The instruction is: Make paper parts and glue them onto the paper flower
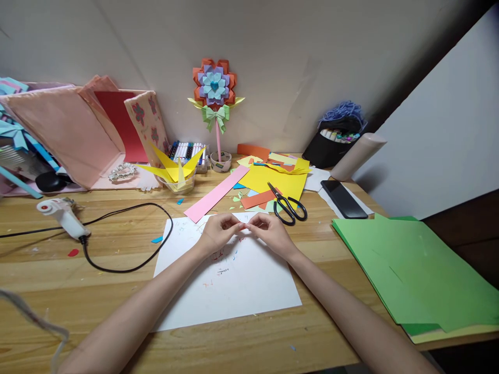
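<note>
Over a white sheet of paper [249, 283] with small coloured marks, my left hand [221, 231] and my right hand [268, 232] meet fingertip to fingertip. Both are closed in a pinch, thumbs and forefingers together. A tiny reddish spot shows between the fingertips; whatever they hold is too small and covered to name. Just beyond my right hand lie black-handled scissors [288, 209], blades pointing up and left. A pink paper strip [216, 195] lies beyond my left hand. Orange strips [257, 199] and a yellow sheet [273, 182] lie behind the hands among paper scraps.
At left is a white glue gun [64, 217] with its black cord looped. Behind stand a paper flower [214, 85], a clear bowl with yellow folded paper [177, 179], and markers [189, 153]. At right are a phone [343, 199], green sheets [421, 275] and a cylinder [356, 156].
</note>
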The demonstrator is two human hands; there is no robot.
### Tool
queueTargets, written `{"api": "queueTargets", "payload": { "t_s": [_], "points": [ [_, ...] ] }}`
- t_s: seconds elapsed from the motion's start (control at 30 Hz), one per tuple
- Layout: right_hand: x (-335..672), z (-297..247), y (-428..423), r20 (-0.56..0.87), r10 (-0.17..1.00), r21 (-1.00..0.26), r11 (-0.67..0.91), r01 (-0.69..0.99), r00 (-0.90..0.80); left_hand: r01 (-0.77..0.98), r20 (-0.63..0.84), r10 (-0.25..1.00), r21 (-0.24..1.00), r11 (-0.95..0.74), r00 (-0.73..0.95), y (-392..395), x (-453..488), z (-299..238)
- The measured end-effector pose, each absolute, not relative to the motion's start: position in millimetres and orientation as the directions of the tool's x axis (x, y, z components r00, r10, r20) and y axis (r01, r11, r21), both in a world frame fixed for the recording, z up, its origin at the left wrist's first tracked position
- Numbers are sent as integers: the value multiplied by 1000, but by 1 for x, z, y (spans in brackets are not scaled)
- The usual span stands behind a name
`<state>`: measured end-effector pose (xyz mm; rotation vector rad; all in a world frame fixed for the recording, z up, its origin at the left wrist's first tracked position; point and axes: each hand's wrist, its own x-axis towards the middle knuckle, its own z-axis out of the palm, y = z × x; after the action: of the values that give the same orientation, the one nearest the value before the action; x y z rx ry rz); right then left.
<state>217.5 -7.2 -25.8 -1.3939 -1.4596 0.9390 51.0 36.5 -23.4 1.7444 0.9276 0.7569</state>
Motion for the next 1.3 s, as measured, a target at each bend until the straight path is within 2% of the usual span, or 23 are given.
{"api": "queueTargets", "payload": {
  "t_s": [0.17, 0.37, 0.67, 1.0, 1.3],
  "points": [
    [219, -29, -5, 103, 995, -962, 96, 254, 14, 254, 85, 815, 927, -276, 573, 35, 51, -19],
    [214, -33, -5, -20, 994, -998, -14, 55, -109, 118, 44, 834, 984, -130, 550, 39, 51, -22],
    [209, -30, -6, -34, 997, -999, -32, 30, -70, 125, 57, 833, 981, -150, 550, 38, 51, -23],
    [210, -33, -6, 23, 998, -997, 27, 78, -52, 104, 49, 815, 986, -133, 577, 37, 51, -25],
    [211, -36, -4, -5, 1000, -1000, -5, 12, 11, 107, 62, 792, 981, -159, 608, 37, 50, -24]
  ]
}}
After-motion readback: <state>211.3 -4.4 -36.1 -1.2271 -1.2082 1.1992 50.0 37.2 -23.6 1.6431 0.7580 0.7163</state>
